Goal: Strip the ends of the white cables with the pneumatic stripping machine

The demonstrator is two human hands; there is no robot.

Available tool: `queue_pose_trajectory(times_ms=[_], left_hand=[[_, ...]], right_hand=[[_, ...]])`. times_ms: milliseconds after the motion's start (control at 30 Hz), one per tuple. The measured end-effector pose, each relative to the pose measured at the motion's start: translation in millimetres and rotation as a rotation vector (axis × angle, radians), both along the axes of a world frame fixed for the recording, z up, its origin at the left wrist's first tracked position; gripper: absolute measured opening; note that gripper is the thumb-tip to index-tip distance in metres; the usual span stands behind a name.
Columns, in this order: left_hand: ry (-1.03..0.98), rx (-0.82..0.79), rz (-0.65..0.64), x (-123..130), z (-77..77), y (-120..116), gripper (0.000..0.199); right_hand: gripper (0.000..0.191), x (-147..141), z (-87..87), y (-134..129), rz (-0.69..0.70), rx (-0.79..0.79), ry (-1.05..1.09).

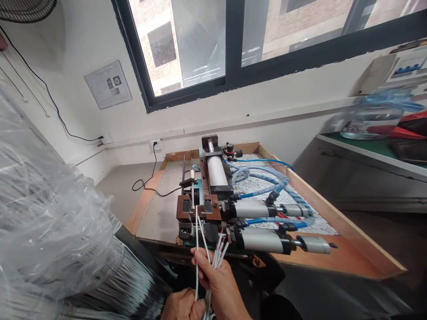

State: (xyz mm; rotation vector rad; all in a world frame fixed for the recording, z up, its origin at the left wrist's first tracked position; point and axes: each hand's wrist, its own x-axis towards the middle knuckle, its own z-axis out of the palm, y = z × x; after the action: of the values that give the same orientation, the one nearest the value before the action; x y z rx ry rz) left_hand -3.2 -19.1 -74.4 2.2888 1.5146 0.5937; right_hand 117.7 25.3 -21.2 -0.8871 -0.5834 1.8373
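Note:
My right hand [218,280] is closed round several white cables [218,255], whose upper ends fan out, some with red and dark wire tips. One thin white cable [203,238] slants from these fingers up to the brown jaw block [199,215] of a pneumatic machine. Lower down and to the left, my left hand [183,306] pinches another white cable [196,275], which runs straight up past my right fingertips to the same block. Where both ends enter the block is too small to make out.
Silver air cylinders [262,240] extend right from the block, with blue hoses [276,178] behind. A wooden rim [333,213] borders the bench. Plastic-wrapped cable bundles [126,275] stand at left. A large water bottle [373,118] sits on the right shelf.

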Motion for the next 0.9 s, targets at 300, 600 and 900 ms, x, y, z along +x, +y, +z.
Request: queue_pose_trajectory(times_ms=[300,600,900], left_hand=[[-0.009,-0.088,-0.056,1.9,4.8,-1.7,0.042],[-0.049,-0.022,-0.051,3.5,12.6,-2.1,0.048],[-0.231,-0.15,0.091,1.3,32.2,-8.9,0.036]], right_hand=[[0.036,1.9,-1.1,-2.1,-0.001,-0.049,-0.067],[0.033,-0.4,-2.3,4.4,0.053,-0.027,-0.109],[0.033,5.8,-14.3,-5.9,0.054,0.087,-0.167]])
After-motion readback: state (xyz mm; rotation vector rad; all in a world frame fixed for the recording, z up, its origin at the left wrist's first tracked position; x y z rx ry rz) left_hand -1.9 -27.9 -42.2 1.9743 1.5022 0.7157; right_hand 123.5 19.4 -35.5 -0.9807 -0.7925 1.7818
